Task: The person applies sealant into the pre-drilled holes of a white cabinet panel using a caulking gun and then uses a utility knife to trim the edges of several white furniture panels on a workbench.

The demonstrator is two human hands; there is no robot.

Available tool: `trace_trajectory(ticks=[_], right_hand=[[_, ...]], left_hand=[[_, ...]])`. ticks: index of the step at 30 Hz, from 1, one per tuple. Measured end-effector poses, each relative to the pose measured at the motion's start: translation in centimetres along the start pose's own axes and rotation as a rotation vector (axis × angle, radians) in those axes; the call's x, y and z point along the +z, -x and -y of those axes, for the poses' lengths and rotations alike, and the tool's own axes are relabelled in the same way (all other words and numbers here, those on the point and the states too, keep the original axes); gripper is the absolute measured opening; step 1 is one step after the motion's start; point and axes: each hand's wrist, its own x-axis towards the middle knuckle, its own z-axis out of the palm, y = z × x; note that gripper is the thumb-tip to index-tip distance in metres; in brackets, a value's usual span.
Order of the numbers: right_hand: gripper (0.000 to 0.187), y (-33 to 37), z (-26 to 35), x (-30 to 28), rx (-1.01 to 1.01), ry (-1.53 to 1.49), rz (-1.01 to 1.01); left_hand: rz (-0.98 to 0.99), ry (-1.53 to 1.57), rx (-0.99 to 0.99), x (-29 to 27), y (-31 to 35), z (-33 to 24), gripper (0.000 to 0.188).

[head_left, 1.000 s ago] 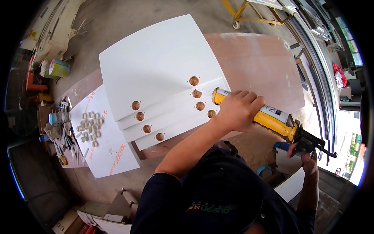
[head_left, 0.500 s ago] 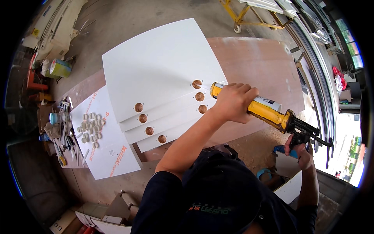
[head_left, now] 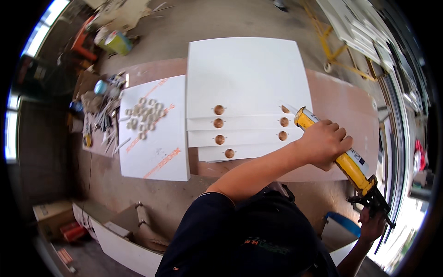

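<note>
My left hand wraps round the barrel of a yellow caulking gun, which lies slantwise across the right of the view. At the gun's black handle end is my right hand, its fingers closed round the grip. The pale nozzle tip is over the upper right hole in the top white panel; whether it touches cannot be told. Several white panels lie stacked in steps, with round brown holes along their near edges.
Left of the stack, a white board bears a cluster of small round cup-like pieces. Loose tools and a light-blue-topped container lie farther left on the brownish table. A yellow wheeled rack stands at the far right.
The view has turned, so the panels and boards now sit farther right and straighter in the picture. Both hands keep their hold on the gun, and its nozzle stays by the upper right hole.
</note>
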Motion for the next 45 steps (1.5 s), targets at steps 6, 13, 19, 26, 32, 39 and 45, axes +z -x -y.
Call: trace_trajectory(ticks=[6, 13, 19, 26, 32, 39, 45], right_hand=[[0.085, -2.8, -4.3, 7.3, -0.054, 0.097, 0.315], [0.076, -6.6, -7.3, 19.8, -0.049, 0.067, 0.859], [0.043, -5.5, -11.6, 28.3, 0.104, 0.204, 0.861], [0.032, -3.9, -16.6, 47.2, -0.046, 0.507, 0.972], [0.029, -6.2, -27.2, 64.3, -0.349, 0.968, 1.0], [0.029, -10.2, -35.6, 70.5, -0.535, 1.421, 0.879], [0.013, -12.3, -37.6, 70.9, -0.676, 1.389, 0.822]], left_hand=[[-0.078, -0.317, -0.138, -7.9, 6.5, -2.6, 0.033], [-0.147, -0.557, -0.741, -20.0, 19.5, -8.8, 0.047], [-0.413, -0.612, -1.441, -32.2, 32.5, -8.8, 0.042], [-0.631, -0.215, -1.813, -43.2, 47.2, 1.0, 0.031], [-0.478, -0.209, -1.97, -46.7, 59.2, 10.4, 0.047], [-0.343, -0.104, -1.924, -47.9, 57.6, 14.8, 0.047], [-0.359, -0.257, -1.85, -47.1, 58.7, 17.9, 0.043]])
